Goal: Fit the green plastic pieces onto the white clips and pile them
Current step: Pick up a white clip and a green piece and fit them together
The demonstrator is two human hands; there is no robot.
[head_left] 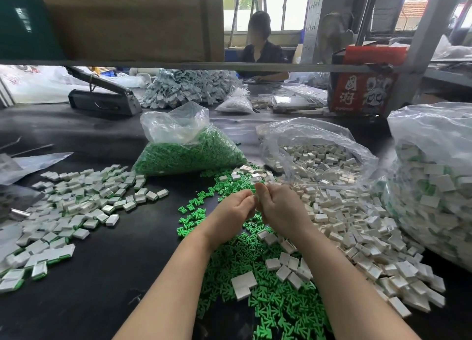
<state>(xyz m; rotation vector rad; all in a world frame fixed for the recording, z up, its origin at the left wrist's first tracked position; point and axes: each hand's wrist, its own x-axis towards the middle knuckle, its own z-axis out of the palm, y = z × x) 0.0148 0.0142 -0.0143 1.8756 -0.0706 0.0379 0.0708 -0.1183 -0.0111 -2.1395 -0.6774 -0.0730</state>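
From my remote feed, the black worktable [107, 275] fills the view, and across it, largest first: a tall clear bag of finished clips [434, 186] at the far right, white blocks with green showing through the plastic; an open clear bag of white clips [321, 160] spilling a wide drift of loose white clips [357, 227] toward me; a clear bag of green plastic pieces [189, 155] at centre, with loose green pieces [270, 298] strewn under my forearms; and, well to the left, a flat pile of assembled clips [76, 204], white with green edges. A red carton [362, 89] at the back right carries white Chinese characters I read as "国潮" beside a lion-dance face. Behind it all a second person [260, 50] sits at the far side of the bench. My left hand [233, 206] and right hand [277, 206] meet knuckle to knuckle above the green scatter, both with fingers curled and thumbs pressed forward onto something small between them; a sliver of white at the fingertips suggests a clip, though I cannot tell for certain what each hand grips.
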